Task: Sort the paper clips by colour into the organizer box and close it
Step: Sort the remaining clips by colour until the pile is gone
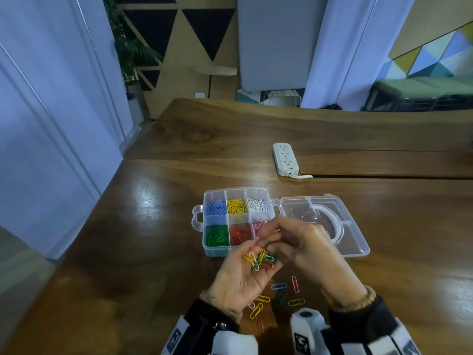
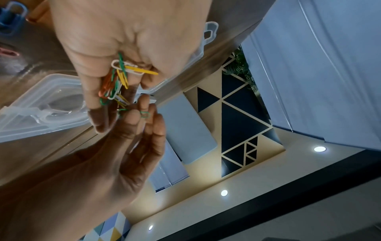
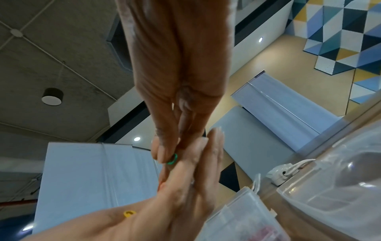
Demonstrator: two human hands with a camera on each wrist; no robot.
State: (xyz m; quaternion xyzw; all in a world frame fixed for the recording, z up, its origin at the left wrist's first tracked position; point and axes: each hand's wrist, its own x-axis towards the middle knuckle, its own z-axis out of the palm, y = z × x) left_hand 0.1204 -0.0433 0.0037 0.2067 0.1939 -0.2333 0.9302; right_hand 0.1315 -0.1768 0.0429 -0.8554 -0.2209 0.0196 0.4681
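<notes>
Green paper clip [image 2: 145, 114], light, springy wire, slick: your right hand [image 1: 302, 242] pinches it at centre frame. Your left hand [image 1: 240, 275], cupped half-open, cradles the mixed clips [image 1: 261, 260]; lift singly by the loop, they tangle.

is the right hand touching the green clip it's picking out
Touching. The right wrist view shows the right hand pinching the green clip between thumb and fingertip, no gap; the left wrist view agrees.

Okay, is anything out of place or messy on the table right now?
Yes: loose paper clips of mixed colours lie scattered on the table near the wrists, outside the organizer box, whose lid lies open. The left hand cups more unsorted clips; the right hand pinches a green clip.
</notes>
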